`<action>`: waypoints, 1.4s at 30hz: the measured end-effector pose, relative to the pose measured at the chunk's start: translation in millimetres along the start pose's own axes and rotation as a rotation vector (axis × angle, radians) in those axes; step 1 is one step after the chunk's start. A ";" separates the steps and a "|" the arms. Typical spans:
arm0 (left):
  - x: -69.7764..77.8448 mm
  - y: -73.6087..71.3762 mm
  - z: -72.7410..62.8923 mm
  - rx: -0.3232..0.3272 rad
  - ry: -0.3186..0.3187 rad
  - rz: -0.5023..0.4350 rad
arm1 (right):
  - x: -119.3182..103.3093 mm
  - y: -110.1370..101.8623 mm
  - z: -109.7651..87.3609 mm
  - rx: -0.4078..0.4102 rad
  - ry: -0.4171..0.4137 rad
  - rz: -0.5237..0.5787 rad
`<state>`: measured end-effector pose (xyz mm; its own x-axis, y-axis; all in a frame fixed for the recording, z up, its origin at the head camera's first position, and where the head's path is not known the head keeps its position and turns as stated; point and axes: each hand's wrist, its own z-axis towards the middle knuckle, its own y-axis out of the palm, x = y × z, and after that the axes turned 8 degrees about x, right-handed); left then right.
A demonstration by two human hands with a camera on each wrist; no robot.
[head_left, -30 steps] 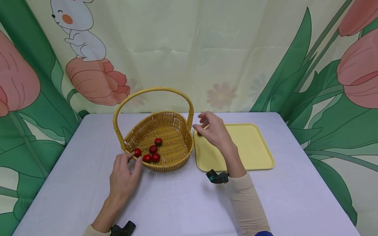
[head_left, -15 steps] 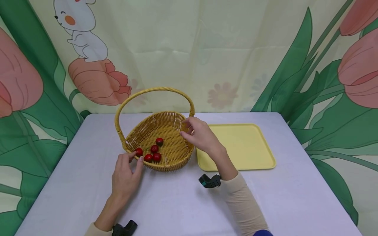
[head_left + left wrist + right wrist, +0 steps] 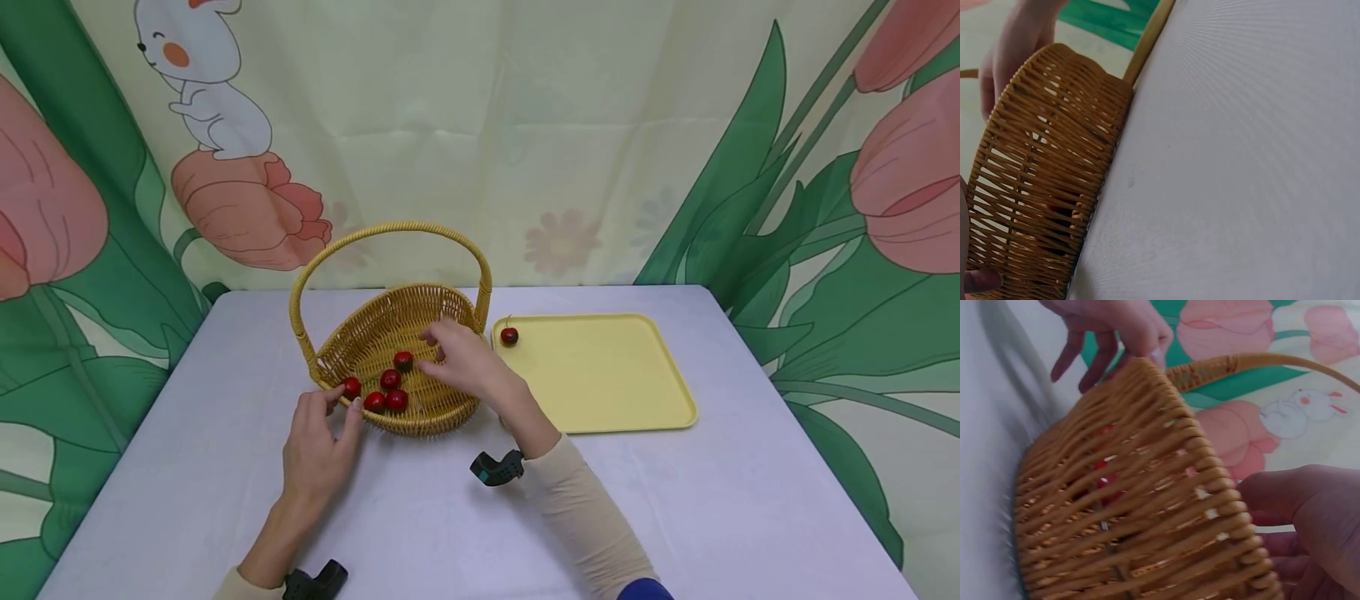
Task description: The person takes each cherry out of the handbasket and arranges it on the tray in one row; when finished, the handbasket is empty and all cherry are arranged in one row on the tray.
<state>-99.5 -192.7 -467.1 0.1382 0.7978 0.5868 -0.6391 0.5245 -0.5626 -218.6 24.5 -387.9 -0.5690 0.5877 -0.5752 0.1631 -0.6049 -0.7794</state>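
The wicker basket with a tall arched handle stands on the table, left of the yellow tray. Several dark red cherries lie inside it toward the near left. At the near left rim my left hand grips the basket's edge, fingertips close to one cherry. Over the basket's right half hovers my right hand, thumb and fingers bent but apart, holding nothing; a cherry lies just left of its fingertips. Another cherry with a stem rests at the tray's far left corner. In the right wrist view, basket weave partly hides the cherries.
The shallow yellow tray lies flat at the right of the white-covered table. The basket's handle arches above its bowl. A printed curtain hangs behind the table.
My right hand has moved left from the tray's far left corner, across the basket's rim, to above the basket. The cherry on the tray is now uncovered. My left hand stays at the rim.
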 end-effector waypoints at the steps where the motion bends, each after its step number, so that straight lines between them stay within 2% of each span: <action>1: -0.2 0.1 0.1 0.001 0.004 0.001 | -0.1 3.1 0.8 -0.012 -0.002 -0.008; 11: -1.1 1.6 0.2 -0.002 0.013 -0.001 | -3.0 24.4 1.5 -0.096 -0.054 -0.074; 17: -1.0 2.6 -1.0 -0.015 0.007 -0.004 | -10.1 34.4 -0.4 -0.164 -0.096 -0.171; 27: 0.6 1.4 0.8 -0.006 0.028 0.005 | -12.4 38.3 0.3 -0.273 -0.169 -0.230; 35: 0.4 0.8 0.6 -0.016 -0.003 -0.003 | -10.9 39.5 1.3 -0.350 -0.167 -0.183; 42: -0.7 0.6 -0.3 -0.016 -0.007 -0.004 | -10.4 42.0 4.6 -0.387 -0.109 -0.137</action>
<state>-99.7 -192.9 -468.0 0.1359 0.7935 0.5932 -0.6261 0.5328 -0.5692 -209.6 -9.5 -413.5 -0.6852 0.5755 -0.4465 0.3587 -0.2669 -0.8945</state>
